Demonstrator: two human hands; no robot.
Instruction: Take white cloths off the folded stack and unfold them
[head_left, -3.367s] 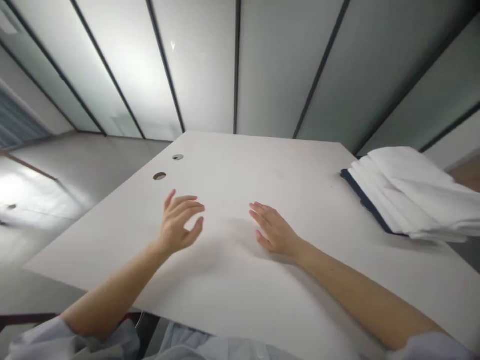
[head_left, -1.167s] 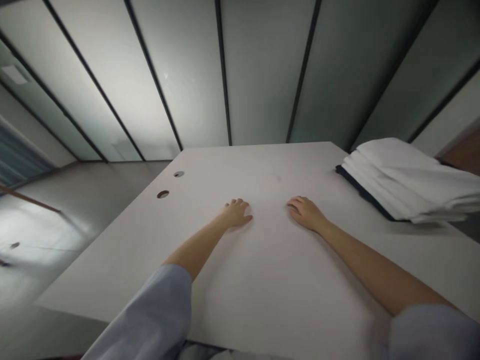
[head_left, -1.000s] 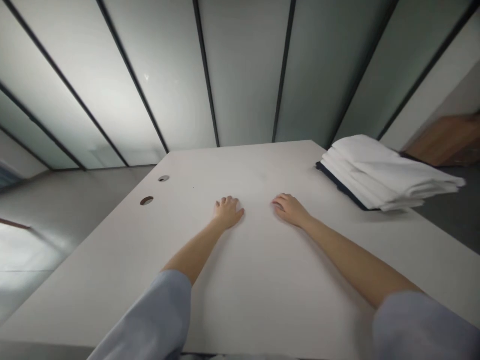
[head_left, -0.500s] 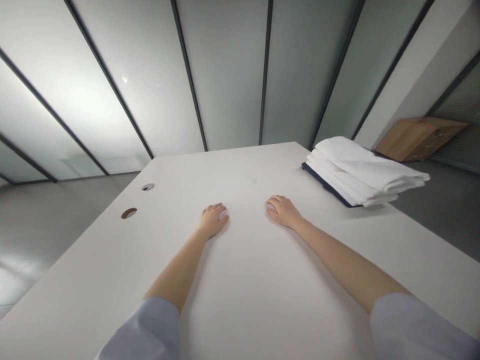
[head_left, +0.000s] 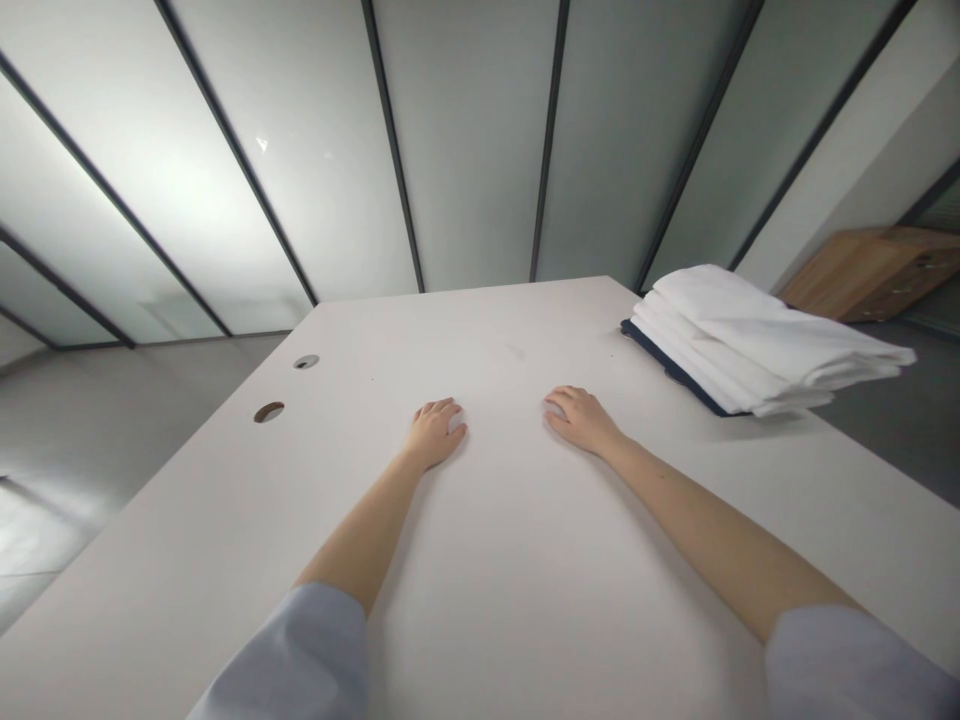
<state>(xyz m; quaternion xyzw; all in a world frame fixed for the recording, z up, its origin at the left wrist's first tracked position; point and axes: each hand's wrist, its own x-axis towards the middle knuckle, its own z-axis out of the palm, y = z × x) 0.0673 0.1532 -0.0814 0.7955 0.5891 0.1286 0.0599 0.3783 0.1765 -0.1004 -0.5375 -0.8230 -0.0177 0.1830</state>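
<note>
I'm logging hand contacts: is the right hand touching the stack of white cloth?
Apart. The head view shows white tabletop between the right hand and the stack of white cloth.

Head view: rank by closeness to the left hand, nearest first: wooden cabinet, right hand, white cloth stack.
From the left hand:
1. right hand: to its right, across a short stretch of tabletop
2. white cloth stack: on the tabletop's right side, beyond that hand
3. wooden cabinet: off the tabletop, background right
</note>
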